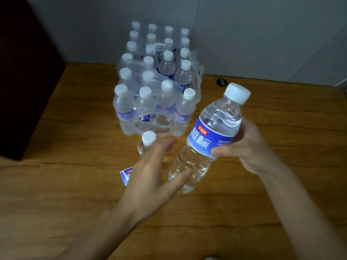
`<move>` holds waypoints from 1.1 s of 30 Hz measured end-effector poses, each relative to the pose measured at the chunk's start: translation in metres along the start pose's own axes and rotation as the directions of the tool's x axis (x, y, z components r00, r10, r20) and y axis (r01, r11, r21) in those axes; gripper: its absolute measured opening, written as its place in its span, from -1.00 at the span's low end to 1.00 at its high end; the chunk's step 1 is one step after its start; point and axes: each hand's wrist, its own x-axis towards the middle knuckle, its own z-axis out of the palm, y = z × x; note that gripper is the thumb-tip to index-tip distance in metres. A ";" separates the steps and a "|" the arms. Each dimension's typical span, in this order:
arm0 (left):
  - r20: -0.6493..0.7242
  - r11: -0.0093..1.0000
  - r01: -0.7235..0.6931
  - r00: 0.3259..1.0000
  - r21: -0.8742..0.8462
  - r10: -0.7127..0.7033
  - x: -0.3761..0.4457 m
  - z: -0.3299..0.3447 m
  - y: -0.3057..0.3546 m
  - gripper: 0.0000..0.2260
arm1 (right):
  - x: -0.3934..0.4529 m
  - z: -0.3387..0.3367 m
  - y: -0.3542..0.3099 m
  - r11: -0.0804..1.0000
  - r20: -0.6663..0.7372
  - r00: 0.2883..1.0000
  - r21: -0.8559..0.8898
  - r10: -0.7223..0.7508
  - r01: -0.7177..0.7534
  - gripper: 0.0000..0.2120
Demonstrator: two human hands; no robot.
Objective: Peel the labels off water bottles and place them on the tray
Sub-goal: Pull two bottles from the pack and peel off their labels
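Observation:
My right hand [249, 147] grips a clear water bottle [189, 162] with a white cap and a blue label [206, 137], held tilted above the table. My left hand [150, 175] is spread with straight fingers, its thumb touching the bottle's lower end. Behind my left hand stands a bare bottle without a label [148, 141], partly hidden by my fingers. A peeled blue label [126, 174] lies on the table to the left of my left hand. No tray is in view.
A shrink-wrapped pack of several water bottles [155, 81] stands on the wooden table [262, 203], its plastic torn open at the front. A dark cabinet [24, 72] is at the left. A small black object [221, 82] lies near the wall.

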 end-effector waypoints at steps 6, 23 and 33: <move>0.404 0.809 0.314 0.909 -0.497 -0.104 0.017 -0.007 0.007 -0.56 | 0.003 0.005 -0.002 0.980 0.192 0.981 0.191 0.027 -0.064 -0.44; -0.010 0.945 0.251 0.966 -0.210 -0.259 0.017 -0.006 0.030 -0.47 | -0.006 0.072 0.015 0.973 -0.376 0.915 0.219 0.148 -0.068 -0.61; 0.133 0.840 0.263 0.965 -0.474 -0.228 0.016 -0.002 0.017 -0.42 | -0.005 0.062 0.007 0.957 -0.251 0.961 0.288 0.115 -0.039 -0.69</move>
